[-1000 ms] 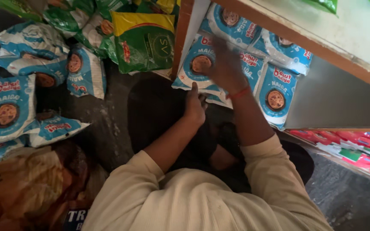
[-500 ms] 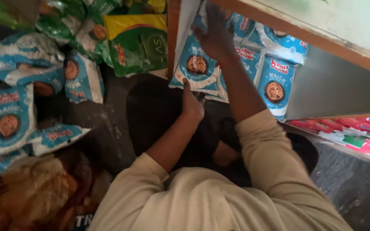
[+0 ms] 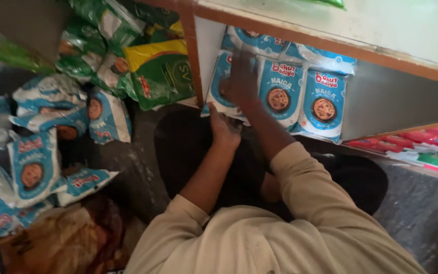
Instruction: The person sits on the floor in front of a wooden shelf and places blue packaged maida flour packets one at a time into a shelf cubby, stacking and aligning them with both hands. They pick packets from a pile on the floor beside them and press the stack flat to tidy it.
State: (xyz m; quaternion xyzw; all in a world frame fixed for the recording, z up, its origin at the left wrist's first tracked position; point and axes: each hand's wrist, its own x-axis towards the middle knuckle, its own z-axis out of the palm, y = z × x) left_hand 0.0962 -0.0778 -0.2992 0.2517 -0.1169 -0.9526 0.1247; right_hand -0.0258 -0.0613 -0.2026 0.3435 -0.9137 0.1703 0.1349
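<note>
Right hand [image 3: 243, 76] lay flat against the blue packet [image 3: 227, 81], steadying it upright on the shelf [image 3: 381, 101]; left hand [image 3: 224, 128] propped its bottom edge. Couldn't tell either grip's closure.

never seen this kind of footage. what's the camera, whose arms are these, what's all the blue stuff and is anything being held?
There is no machine here. The single view comes from a camera worn on a person's head, looking down past their beige sleeves at their own two bare hands.

The right hand is raised, somewhat blurred, and pressed flat against a blue and white packet that stands with similar packets in a wooden shelf compartment. The left hand sits just below, at that packet's lower edge; whether it grips anything cannot be told.

More blue and white packets lie scattered on the dark floor to the left, green packets are piled above them, and red packets lie on the right.
</note>
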